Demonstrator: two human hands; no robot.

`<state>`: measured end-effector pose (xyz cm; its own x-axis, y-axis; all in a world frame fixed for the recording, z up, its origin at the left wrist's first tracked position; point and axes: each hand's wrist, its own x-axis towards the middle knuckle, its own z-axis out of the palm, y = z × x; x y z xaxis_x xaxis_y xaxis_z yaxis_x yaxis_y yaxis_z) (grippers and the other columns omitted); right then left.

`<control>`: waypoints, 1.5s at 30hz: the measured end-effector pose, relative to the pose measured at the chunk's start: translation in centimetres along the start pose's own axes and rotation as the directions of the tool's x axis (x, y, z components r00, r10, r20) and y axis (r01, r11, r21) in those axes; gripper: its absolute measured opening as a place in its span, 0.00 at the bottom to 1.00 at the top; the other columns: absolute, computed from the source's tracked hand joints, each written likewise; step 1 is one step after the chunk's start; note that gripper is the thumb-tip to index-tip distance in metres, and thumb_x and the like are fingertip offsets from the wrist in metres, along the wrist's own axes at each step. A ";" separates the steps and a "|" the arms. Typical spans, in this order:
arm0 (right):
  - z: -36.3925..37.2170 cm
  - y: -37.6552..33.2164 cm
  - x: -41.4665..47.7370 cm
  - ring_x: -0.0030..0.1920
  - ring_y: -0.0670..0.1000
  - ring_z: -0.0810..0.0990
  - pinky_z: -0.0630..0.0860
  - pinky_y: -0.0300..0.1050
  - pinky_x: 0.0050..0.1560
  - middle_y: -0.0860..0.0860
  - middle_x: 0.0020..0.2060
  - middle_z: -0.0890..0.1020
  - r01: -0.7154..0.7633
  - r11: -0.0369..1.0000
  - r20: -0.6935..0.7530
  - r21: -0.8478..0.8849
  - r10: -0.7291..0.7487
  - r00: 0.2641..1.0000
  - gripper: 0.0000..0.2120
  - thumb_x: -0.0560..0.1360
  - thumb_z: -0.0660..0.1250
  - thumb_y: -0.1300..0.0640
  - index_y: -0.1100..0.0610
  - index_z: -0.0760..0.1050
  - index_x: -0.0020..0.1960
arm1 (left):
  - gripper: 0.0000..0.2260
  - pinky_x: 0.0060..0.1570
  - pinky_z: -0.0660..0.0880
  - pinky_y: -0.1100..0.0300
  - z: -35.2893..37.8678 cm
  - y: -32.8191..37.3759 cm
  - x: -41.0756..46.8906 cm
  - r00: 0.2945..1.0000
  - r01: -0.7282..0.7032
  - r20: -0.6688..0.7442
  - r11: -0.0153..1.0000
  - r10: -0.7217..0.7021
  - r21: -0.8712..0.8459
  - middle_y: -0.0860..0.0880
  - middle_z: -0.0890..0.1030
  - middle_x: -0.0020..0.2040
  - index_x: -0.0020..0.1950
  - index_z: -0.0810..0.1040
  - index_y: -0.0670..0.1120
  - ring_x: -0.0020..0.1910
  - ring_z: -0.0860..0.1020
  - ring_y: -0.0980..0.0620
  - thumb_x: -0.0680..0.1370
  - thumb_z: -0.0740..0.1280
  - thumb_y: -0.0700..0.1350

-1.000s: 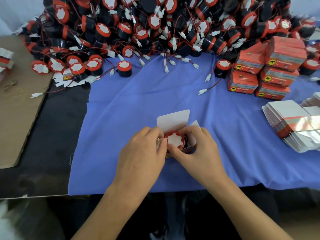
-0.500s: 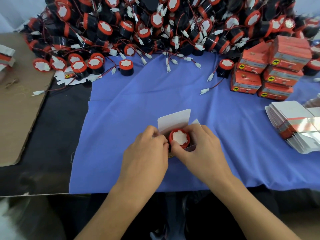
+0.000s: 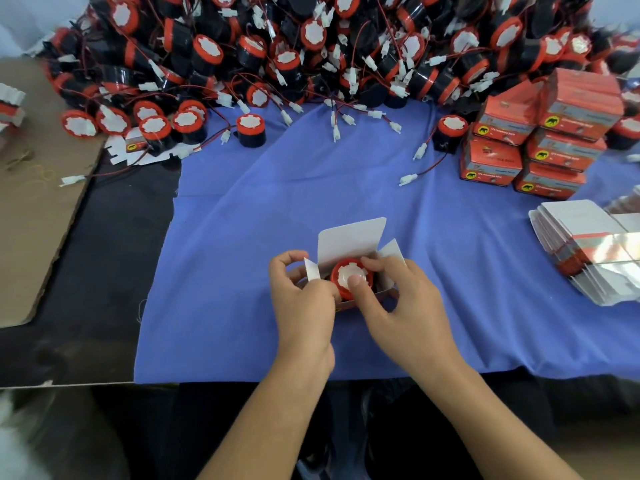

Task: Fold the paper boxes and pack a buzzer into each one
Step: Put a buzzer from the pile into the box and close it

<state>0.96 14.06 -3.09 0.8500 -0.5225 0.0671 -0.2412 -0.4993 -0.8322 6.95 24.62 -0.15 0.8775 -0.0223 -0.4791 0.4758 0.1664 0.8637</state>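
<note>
Blue cloth (image 3: 242, 271) covered the table. Nearest, left hand (image 3: 301, 306) pinched a side flap of the open paper box (image 3: 349, 237). Right hand (image 3: 405, 306) gripped the red-rimmed buzzer (image 3: 346, 271), thumb on its white face, seated in that box (lid flap up, unclosed). Right: flat box blanks (image 3: 581, 258). Farther: few packed boxes (image 3: 540, 147), huge buzzer pile (image 3: 311, 46); most work probably remained.

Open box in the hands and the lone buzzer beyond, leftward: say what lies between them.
Head view: only bare blue cloth lies between the open box and that buzzer.
</note>
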 end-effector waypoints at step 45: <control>-3.4 3.0 0.8 0.65 0.44 0.80 0.78 0.39 0.62 0.33 0.74 0.69 0.028 0.957 0.394 0.288 -0.146 0.908 0.26 0.74 0.72 0.42 0.41 0.73 0.71 | 0.19 0.57 0.76 0.70 -6.3 0.1 2.7 0.718 -0.676 0.601 0.555 0.350 0.484 0.62 0.76 0.69 0.62 0.83 0.56 0.62 0.78 0.66 0.72 0.72 0.44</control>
<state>-0.72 9.81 -3.70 0.9910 -0.1292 -0.0348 -0.0717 -0.2933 -0.9533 9.03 30.84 -2.36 0.8332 -0.5505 0.0526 -0.3001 -0.3701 0.8792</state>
